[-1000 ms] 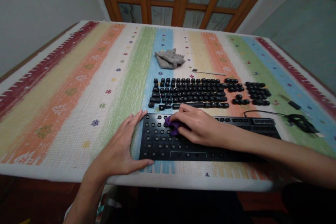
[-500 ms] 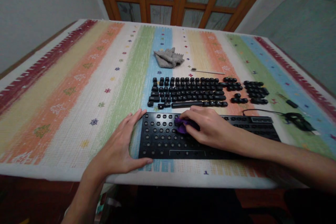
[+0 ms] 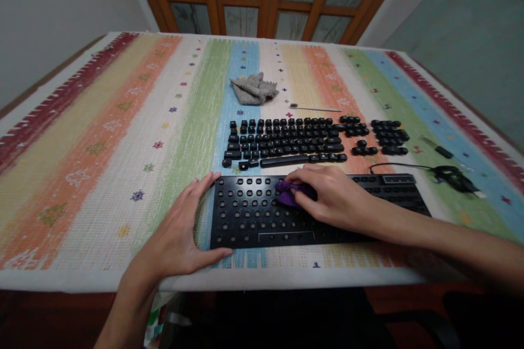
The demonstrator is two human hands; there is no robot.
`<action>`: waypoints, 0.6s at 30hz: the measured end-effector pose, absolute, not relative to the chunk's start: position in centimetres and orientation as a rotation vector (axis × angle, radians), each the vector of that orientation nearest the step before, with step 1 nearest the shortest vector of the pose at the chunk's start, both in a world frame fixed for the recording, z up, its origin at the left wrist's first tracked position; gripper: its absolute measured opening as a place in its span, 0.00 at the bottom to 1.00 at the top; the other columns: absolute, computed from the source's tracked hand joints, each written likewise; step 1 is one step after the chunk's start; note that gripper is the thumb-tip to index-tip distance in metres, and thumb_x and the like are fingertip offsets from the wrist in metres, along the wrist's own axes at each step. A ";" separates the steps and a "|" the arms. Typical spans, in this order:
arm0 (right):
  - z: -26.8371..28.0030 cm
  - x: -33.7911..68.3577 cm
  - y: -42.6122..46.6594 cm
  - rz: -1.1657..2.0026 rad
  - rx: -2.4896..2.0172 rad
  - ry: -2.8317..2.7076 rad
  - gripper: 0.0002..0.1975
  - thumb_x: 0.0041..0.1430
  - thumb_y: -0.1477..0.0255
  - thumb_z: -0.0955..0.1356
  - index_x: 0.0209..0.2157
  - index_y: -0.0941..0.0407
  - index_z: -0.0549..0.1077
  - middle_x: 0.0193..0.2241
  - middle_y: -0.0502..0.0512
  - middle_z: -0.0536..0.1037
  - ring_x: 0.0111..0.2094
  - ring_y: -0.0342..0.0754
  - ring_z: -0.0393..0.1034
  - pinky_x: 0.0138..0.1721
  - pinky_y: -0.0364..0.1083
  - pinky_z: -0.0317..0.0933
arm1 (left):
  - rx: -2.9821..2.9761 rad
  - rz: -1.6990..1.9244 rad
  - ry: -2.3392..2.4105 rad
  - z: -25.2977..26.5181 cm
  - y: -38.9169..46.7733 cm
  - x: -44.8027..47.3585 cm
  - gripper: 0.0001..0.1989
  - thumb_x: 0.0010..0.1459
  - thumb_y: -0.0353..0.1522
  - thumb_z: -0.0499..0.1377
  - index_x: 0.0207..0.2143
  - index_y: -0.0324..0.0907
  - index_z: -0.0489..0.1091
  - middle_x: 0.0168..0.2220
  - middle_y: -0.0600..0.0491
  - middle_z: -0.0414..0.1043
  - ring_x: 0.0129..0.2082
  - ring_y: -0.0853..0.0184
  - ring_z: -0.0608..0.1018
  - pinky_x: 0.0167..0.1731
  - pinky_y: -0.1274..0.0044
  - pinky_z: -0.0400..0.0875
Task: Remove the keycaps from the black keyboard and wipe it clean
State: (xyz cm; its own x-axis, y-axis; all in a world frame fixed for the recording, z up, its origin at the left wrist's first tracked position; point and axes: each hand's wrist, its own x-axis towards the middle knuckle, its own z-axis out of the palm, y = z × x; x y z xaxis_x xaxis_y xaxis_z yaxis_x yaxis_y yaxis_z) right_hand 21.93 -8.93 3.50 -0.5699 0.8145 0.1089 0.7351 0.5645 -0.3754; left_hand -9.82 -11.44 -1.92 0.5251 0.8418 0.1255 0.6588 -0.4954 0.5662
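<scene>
A black keyboard (image 3: 241, 223) with its keycaps off lies along the front of the table. My left hand (image 3: 176, 234) spans its left end, fingertips at the far corner and thumb at the near one, bracing it. In my right hand (image 3: 327, 196) a purple cloth (image 3: 289, 195) is pinched and pressed onto the bare key posts. The forearm covers part of the keyboard's right half. Just beyond lie the loose black keycaps (image 3: 286, 142), set out in keyboard rows, with the long space bar (image 3: 284, 161) nearest.
A crumpled grey cloth (image 3: 254, 89) lies farther back, with a thin brush-like stick (image 3: 315, 108) to its right. The coiled black cable (image 3: 452, 177) rests at the right, near a small dark object (image 3: 443, 151). A striped tablecloth (image 3: 164, 92) covers the table.
The purple cloth and my right hand have moved a little to the right across the keyboard. My left hand stays at its left end. The whole view has shifted slightly.
</scene>
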 end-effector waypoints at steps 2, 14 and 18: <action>3.6 22.1 -9.0 0.418 -1.319 -2.541 0.10 0.57 0.78 0.64 0.37 0.60 0.77 0.31 0.58 0.79 0.31 0.49 0.72 0.35 0.46 0.62 | 2.308 0.540 1.230 -1.9 -11.4 -9.9 0.61 0.45 0.50 0.70 0.71 0.52 0.35 0.70 0.44 0.48 0.67 0.40 0.57 0.64 0.45 0.55; 3.8 23.5 -9.4 0.419 -1.444 -2.534 0.11 0.58 0.76 0.64 0.37 0.60 0.77 0.31 0.60 0.79 0.31 0.51 0.73 0.34 0.48 0.62 | 2.326 0.534 1.238 -1.7 -11.5 -10.0 0.60 0.46 0.50 0.69 0.71 0.49 0.35 0.70 0.41 0.49 0.67 0.39 0.58 0.63 0.44 0.55; 3.9 23.7 -9.5 0.446 -1.463 -2.537 0.11 0.59 0.75 0.64 0.38 0.60 0.78 0.32 0.60 0.80 0.33 0.51 0.73 0.36 0.48 0.63 | 2.358 0.530 1.253 -1.7 -11.4 -10.0 0.60 0.46 0.50 0.69 0.71 0.48 0.37 0.69 0.40 0.51 0.66 0.39 0.59 0.62 0.44 0.57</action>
State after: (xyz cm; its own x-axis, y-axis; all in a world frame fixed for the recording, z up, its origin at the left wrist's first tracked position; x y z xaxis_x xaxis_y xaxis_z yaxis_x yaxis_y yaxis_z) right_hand 23.74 -9.46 3.86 -0.5000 0.8660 0.0051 0.8123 0.4710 -0.3440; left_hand -10.00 -11.42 -1.72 0.5220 0.8421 0.1356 0.6836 -0.5080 0.5240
